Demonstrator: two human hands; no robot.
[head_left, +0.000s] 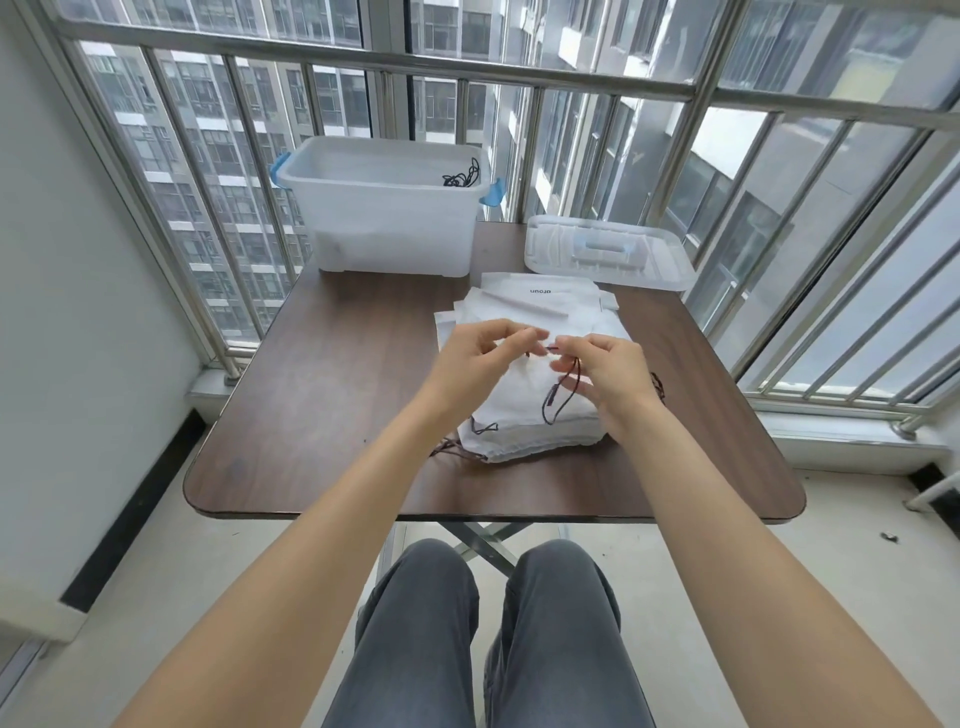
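Pinching the dark cord (549, 399) above the bag stack (519, 431), left hand (480, 358) and right hand (610, 376) both grip it; seemingly limp, light, best held by its ends.

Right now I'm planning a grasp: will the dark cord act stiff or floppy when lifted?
Likely floppy: the dark cord hangs in a slack loop below the right hand. Probably very light: the left hand helps hold it by a fingertip pinch.

Pretty bright spot, plain daylight through tall glass windows (810, 171) behind a silver steel railing (363, 57), with grey apartment blocks (218, 145) outside. Plain white wall (62, 260) on the left, pale floor (156, 571) (tile, I think), and a dark brown wood-look folding table (322, 415) on crossed metal legs (478, 540).
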